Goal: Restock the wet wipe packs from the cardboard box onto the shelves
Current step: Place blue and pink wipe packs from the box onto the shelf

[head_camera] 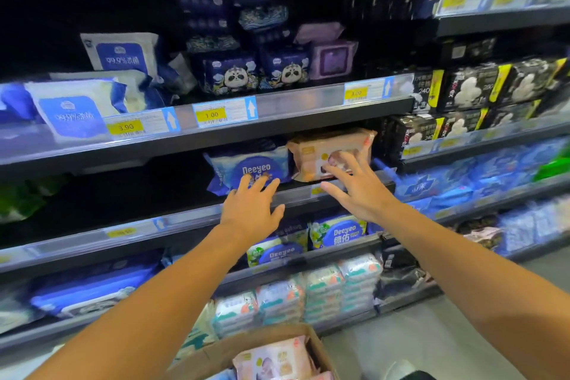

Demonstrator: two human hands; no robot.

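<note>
Nearest the camera, the cardboard box [212, 358] sits at the bottom edge with at least one pink pack [274, 361] showing inside, so stock is left to move. Both forearms reach over it toward the middle shelf [185, 219].

On that shelf an orange-pink pack [327, 153] lies at the right end, just beside a blue Deeyeo pack [246, 166]. It looks like the same product as the one in the box, so at least one pack seems to be placed already. The right hand [354, 185] is spread wide, fingers straight, its fingertips at the lower front of the orange-pink pack; whether they touch it or hover just off it I cannot tell. It grips nothing. The left hand [251, 210] is likewise flat and loose, fingers over the shelf's front rail and the lower edge of the blue pack, holding nothing.

To the left of the blue pack the shelf looks dark and unfilled, which suggests room for more. My judgement: the job is early to midway, with one pack being settled and more in the box waiting.
</note>
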